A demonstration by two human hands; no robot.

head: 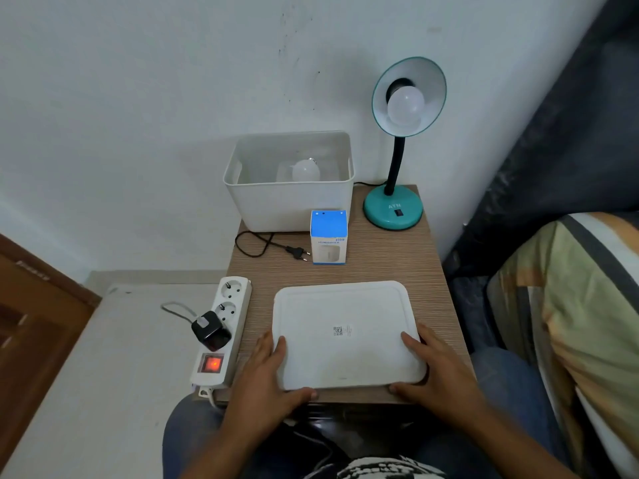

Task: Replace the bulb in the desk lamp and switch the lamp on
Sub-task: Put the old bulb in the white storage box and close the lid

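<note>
A teal desk lamp (394, 205) stands at the table's back right, unlit, with a white bulb (405, 104) in its shade. Its black plug (296, 252) lies loose on the table, in no socket. Another white bulb (305, 170) lies inside the open white bin (276, 205) at the back. A flat white lid (345, 335) lies at the front of the table. My left hand (266, 373) grips its near left corner, and my right hand (435, 369) grips its near right corner, thumbs along the front edge.
A white power strip (223, 331) with a lit red switch and a black adapter lies along the table's left edge. A blue and white box (328, 236) stands in front of the bin. A bed with a striped pillow (581, 305) is close on the right.
</note>
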